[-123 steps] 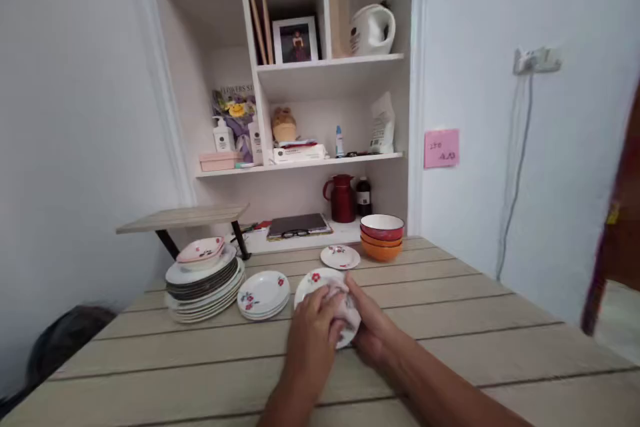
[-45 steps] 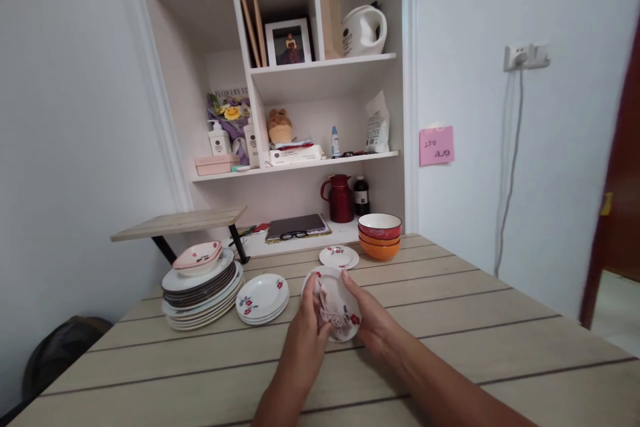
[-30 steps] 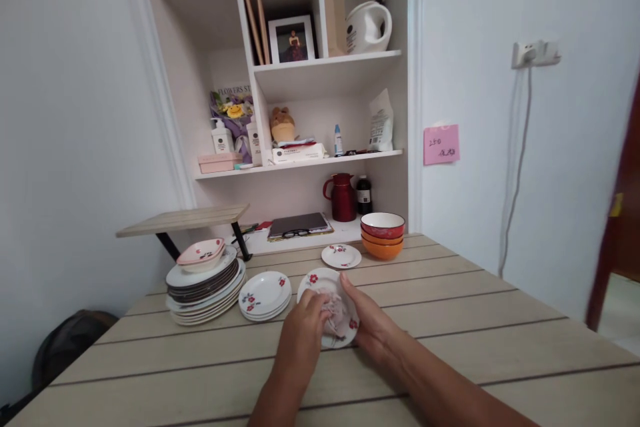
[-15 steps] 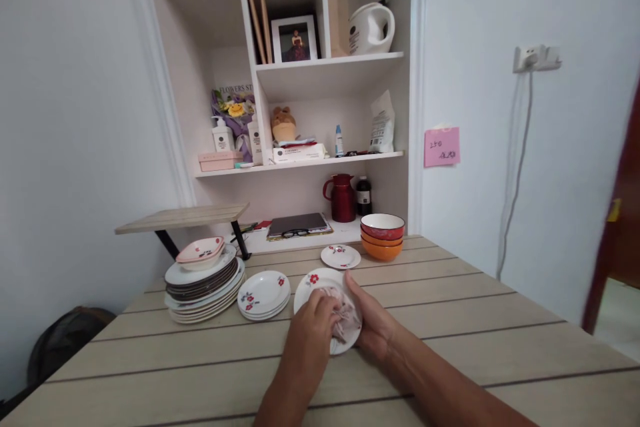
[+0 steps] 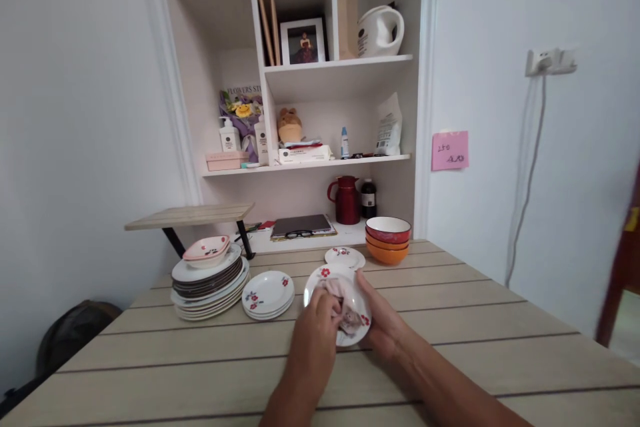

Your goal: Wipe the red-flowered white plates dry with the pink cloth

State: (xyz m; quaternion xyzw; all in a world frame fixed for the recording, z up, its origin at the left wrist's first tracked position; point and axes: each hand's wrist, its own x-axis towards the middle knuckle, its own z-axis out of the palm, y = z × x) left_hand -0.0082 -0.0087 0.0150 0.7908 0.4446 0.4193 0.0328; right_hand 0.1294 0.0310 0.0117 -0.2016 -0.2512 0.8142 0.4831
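Observation:
My right hand (image 5: 383,317) grips the right edge of a white plate (image 5: 363,300) with red flowers, tilted above the table. Bunched in the closed fingers of my left hand (image 5: 320,320) is a pale pink cloth (image 5: 351,321), pressed against the plate's face. To the left lies a short stack of matching flowered plates (image 5: 270,290). Another flowered plate (image 5: 345,256) rests behind the held one, partly covered by it.
A tall stack of plates (image 5: 210,290), topped by a square bowl (image 5: 206,248), stands at the left beside a small raised stand (image 5: 190,215). Stacked bowls (image 5: 388,240) are at the back right, near a red jug (image 5: 347,200). A laptop (image 5: 301,224) lies behind.
The cloth and left hand have shifted over the plate, and the cloth now hangs lower across its face. The view has turned slightly left. Both hands keep their hold.

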